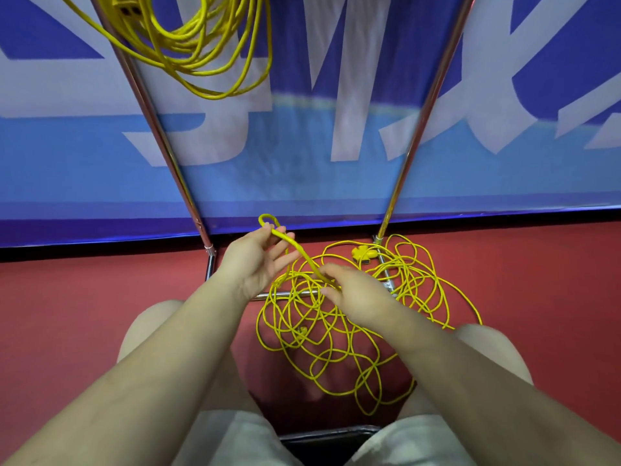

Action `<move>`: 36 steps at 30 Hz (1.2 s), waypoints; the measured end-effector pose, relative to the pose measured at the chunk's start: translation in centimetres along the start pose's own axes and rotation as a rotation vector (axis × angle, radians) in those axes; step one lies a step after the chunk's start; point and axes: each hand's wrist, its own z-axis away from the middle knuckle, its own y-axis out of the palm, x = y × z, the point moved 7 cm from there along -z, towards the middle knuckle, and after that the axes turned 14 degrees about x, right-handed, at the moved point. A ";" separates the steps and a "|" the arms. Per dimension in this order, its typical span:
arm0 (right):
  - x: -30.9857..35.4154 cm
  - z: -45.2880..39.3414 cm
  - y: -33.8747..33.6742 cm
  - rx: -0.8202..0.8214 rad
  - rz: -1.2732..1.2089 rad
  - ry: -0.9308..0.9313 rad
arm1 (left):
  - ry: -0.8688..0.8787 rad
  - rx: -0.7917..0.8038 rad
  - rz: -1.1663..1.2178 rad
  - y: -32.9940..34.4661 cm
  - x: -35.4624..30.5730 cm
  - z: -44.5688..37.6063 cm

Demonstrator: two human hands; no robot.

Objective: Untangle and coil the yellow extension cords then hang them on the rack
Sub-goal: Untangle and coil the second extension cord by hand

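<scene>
Holding a doubled length of yellow cord between both hands, I have my left hand (257, 258) pinching it near the small loop (267, 219) that pokes up past my fingertips, the other fingers spread loose. My right hand (349, 290) closes around the same strand lower down, just where it dives into the tangled cord (336, 334) on the red floor (84, 290) between my knees.

1 coil (201, 45) already hangs from the rack (158, 136), up on the left.

The risk I see is pulling too soon. The heap below crosses itself many times, and a hard tug on this strand could cinch those loose loops into a real knot. The plug block (363, 253) lies near the rack's right foot (381, 243), with cord draped over the base bar (285, 294), so dragging may snag it on the metal. My left grip is also light, and I judge the loop could slip free.
</scene>
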 end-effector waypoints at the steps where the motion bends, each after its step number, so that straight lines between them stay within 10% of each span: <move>1: 0.0 0.1 -0.4 -0.038 -0.011 -0.004 | 0.012 0.010 0.033 0.1 -0.2 0.0; 5: 0.5 -0.2 -1.7 -0.120 -0.204 -0.057 | -0.015 0.085 -0.139 0.2 0.3 0.0; 10: -0.2 -0.6 -3.8 -0.174 -1.093 -0.009 | -0.166 0.208 -0.616 -0.8 4.7 0.9; 18: -1.6 -0.8 -5.2 -0.215 -1.407 0.037 | -0.117 0.279 -0.788 0.1 6.1 2.1; 27: -1.4 0.3 1.5 0.198 -0.399 0.041 | -0.026 0.056 -0.241 0.4 2.9 0.8; 31: -2.2 0.9 1.5 0.074 0.076 0.046 | 0.001 -0.001 -0.022 0.2 1.8 0.1; 36: -2.1 1.0 -0.7 -0.085 -0.014 0.012 | 0.056 -0.001 0.100 0.3 0.5 0.0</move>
